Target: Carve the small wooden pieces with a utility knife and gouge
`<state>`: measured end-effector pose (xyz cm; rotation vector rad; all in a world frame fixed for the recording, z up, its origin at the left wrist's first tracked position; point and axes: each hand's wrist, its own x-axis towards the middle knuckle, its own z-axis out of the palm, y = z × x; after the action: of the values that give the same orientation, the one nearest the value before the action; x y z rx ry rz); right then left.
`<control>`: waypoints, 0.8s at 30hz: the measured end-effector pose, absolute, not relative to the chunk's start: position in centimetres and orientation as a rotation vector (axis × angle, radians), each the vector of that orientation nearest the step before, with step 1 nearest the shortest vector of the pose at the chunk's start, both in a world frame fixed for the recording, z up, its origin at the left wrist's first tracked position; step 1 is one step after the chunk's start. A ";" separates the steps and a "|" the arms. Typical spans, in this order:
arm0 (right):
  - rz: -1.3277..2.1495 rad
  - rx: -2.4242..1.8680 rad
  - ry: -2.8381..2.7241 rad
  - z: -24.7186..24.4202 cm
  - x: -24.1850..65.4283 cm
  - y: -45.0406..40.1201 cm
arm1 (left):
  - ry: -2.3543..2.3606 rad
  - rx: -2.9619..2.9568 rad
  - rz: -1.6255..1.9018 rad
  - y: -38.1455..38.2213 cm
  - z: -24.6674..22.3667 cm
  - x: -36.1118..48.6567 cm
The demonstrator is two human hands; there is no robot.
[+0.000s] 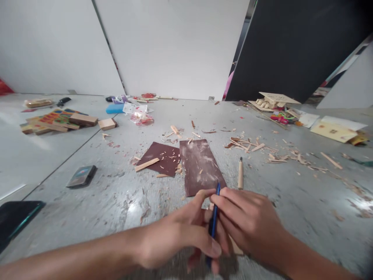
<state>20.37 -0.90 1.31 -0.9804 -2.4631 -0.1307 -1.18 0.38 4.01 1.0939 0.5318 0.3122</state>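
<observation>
A slim blue tool (215, 217) stands between my two hands near the bottom of the head view. My left hand (186, 229) has its fingers wrapped round it. My right hand (247, 217) is closed at the tool's upper end, and part of a pale wooden piece (234, 247) shows beneath its fingers. Just beyond the hands lies a brown sandpaper sheet (201, 165) with pale dust on it. A second dark sheet (163, 157) is at its left, with a wooden strip (147, 164) across its edge.
A wood-handled tool (240, 175) lies beyond my right hand. Wood shavings (247, 144) are scattered at right. A small grey case (82, 176) and a phone (17, 217) are at left. Wooden blocks (84, 119), plastic packets (141, 116) and a yellow packet (333, 130) lie farther back.
</observation>
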 end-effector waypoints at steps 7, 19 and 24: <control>0.525 -1.102 -1.824 4.4 23.7 0.2 | 1.018 2.198 0.534 -0.7 2.2 -0.8; 1.418 -1.199 -2.123 4.2 22.7 0.5 | 0.681 2.333 0.435 2.0 1.8 -1.7; 1.661 -1.038 -1.928 3.1 21.9 1.1 | 0.598 2.284 0.389 3.0 2.2 -2.0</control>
<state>21.92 1.15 3.08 -1.0380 -1.9276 1.6612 -2.00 2.96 2.22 2.2840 0.5984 0.3885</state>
